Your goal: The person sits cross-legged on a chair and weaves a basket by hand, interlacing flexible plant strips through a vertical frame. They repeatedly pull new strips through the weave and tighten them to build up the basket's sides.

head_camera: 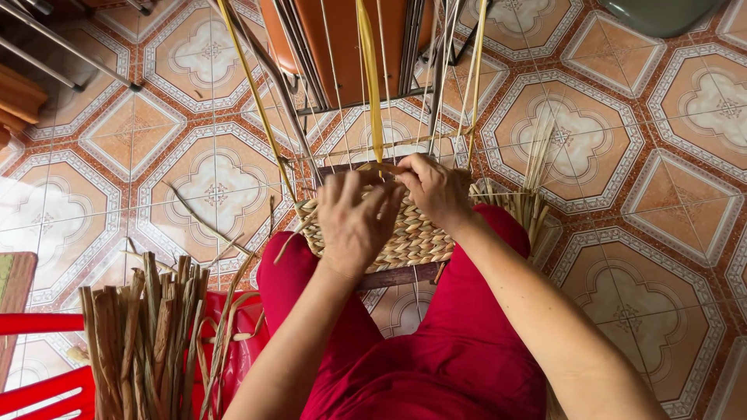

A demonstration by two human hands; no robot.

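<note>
A woven straw mat panel [416, 237] rests on my lap, across my red trousers [459, 342]. My left hand [354, 218] presses down on its upper edge with fingers curled over the weave. Beside it, my right hand [434, 187] pinches the weave at the top, where a yellow strand [372, 78] rises upward. Thin pale uprights [436, 93] stand up from the panel's far edge. A dark wooden bar [401, 275] lies under the panel's near edge.
A bundle of dried brown reeds [148, 334] stands at lower left by a red plastic stool [47, 373]. An orange chair with metal legs [350, 39] is ahead. More reeds [533, 198] lie right of the panel. Patterned floor tiles [646, 179] surround me.
</note>
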